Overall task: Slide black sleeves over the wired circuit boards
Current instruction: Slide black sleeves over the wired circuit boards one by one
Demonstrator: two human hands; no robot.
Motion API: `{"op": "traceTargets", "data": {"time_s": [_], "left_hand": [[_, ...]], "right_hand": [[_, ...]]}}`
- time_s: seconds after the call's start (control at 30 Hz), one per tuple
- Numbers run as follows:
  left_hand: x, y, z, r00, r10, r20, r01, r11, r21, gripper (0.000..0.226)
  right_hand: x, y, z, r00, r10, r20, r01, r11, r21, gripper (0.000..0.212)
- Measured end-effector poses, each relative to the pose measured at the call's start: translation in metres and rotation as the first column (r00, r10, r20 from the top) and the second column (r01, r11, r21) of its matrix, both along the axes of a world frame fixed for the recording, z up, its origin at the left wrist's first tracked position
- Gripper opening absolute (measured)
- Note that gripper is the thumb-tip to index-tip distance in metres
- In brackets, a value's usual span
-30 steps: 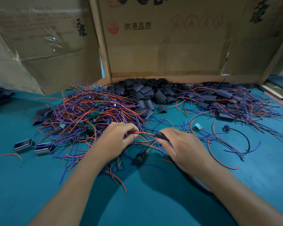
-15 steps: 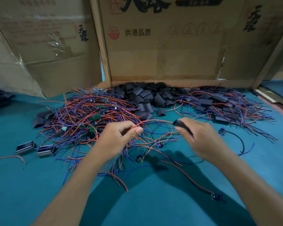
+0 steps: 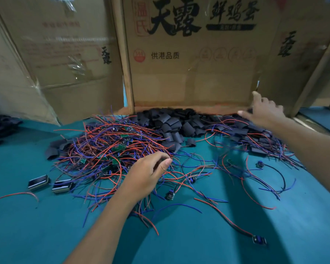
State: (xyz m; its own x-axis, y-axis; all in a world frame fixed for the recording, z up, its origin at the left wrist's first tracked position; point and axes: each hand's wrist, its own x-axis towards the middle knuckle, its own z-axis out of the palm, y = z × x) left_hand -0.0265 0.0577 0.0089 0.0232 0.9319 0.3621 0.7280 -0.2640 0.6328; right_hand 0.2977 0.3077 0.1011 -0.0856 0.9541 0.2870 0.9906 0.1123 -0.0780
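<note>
Now over the teal cloth table cover (image 3: 179, 241), two bare hands well apart. Left hand (image 3: 147, 176) low at the right edge of the big tangle of red and blue wires with small green circuit boards (image 3: 107, 149), palm down, fingers curled inward, thumb tip close against the index finger. Cannot tell whether some wire is pinched between them or only passing under. Right hand (image 3: 263, 113) far forward and to the right, blurred, fingers spread wide and almost straight, nothing visibly gripped, hovering above the far end of the pile of wired boards already covered with black sleeves (image 3: 255, 134), close to the brown cardboard wall with black printed characters (image 3: 189, 77).

Between the tangle and that pile, against the foot of the cardboard, a heap of empty flat black sleeves (image 3: 171, 122). A few more dark sleeves at the left edge of the tangle, and another dark heap (image 3: 0, 126) at the far left of the table.

Near the left hand, on the cloth, one small bare board with wires (image 3: 170, 194). Lower right, apart from everything, a single small dark board on a long red and black wire (image 3: 259, 240). At the left, side by side, two small dark rectangular boxes with shiny edges (image 3: 38, 182), and in front of them one loose curved red wire (image 3: 13, 195).
</note>
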Motion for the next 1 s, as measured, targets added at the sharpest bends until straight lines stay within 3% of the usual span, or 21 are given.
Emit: {"op": "traceTargets", "data": {"time_s": [0.13, 0.27, 0.4, 0.47, 0.57, 0.6, 0.67, 0.77, 0.83, 0.9, 1.0], "left_hand": [[-0.001, 0.0, 0.002, 0.998, 0.059, -0.022, -0.056, 0.993, 0.107, 0.049], [-0.004, -0.003, 0.005, 0.988, 0.151, 0.024, -0.153, 0.966, 0.207, 0.038], [-0.009, -0.002, 0.005, 0.98, 0.191, 0.049, -0.197, 0.949, 0.247, 0.035], [-0.007, -0.001, 0.006, 0.979, 0.199, 0.055, -0.206, 0.943, 0.263, 0.035], [-0.003, 0.0, 0.006, 0.976, 0.215, 0.021, -0.211, 0.93, 0.302, 0.029], [-0.002, 0.0, 0.007, 0.974, 0.225, -0.001, -0.213, 0.921, 0.326, 0.026], [-0.001, 0.0, 0.008, 0.976, 0.215, -0.031, -0.192, 0.921, 0.339, 0.02], [0.013, -0.004, 0.006, 0.999, 0.023, 0.026, -0.026, 0.989, 0.145, 0.035], [0.029, -0.004, 0.002, 0.994, -0.076, 0.079, 0.071, 0.996, 0.056, 0.043], [0.044, -0.005, -0.003, 0.989, -0.101, 0.106, 0.094, 0.993, 0.066, 0.033], [0.054, -0.006, -0.004, 0.978, -0.122, 0.17, 0.113, 0.992, 0.06, 0.02]], "right_hand": [[-0.069, -0.011, -0.041, 0.928, 0.37, -0.042, -0.372, 0.916, -0.147, 0.043], [-0.126, -0.026, -0.079, 0.843, 0.534, 0.057, -0.482, 0.799, -0.361, 0.062], [-0.134, -0.025, -0.088, 0.81, 0.564, 0.162, -0.507, 0.812, -0.29, 0.044], [-0.13, -0.025, -0.09, 0.831, 0.546, 0.111, -0.499, 0.818, -0.287, 0.035], [-0.12, -0.035, -0.085, 0.866, 0.499, 0.048, -0.462, 0.832, -0.306, 0.041], [-0.116, -0.041, -0.081, 0.882, 0.47, -0.011, -0.458, 0.853, -0.249, 0.043], [-0.114, -0.061, -0.072, 0.873, 0.398, -0.281, -0.436, 0.896, -0.087, 0.045], [-0.118, -0.12, -0.065, 0.652, 0.36, -0.667, -0.5, 0.866, -0.021, 0.028], [-0.119, -0.161, -0.073, 0.558, 0.381, -0.738, -0.616, 0.786, -0.06, 0.029], [-0.119, -0.189, -0.084, 0.501, 0.395, -0.77, -0.679, 0.731, -0.067, 0.028], [-0.117, -0.205, -0.094, 0.334, 0.286, -0.898, -0.71, 0.703, -0.041, 0.019]]}}
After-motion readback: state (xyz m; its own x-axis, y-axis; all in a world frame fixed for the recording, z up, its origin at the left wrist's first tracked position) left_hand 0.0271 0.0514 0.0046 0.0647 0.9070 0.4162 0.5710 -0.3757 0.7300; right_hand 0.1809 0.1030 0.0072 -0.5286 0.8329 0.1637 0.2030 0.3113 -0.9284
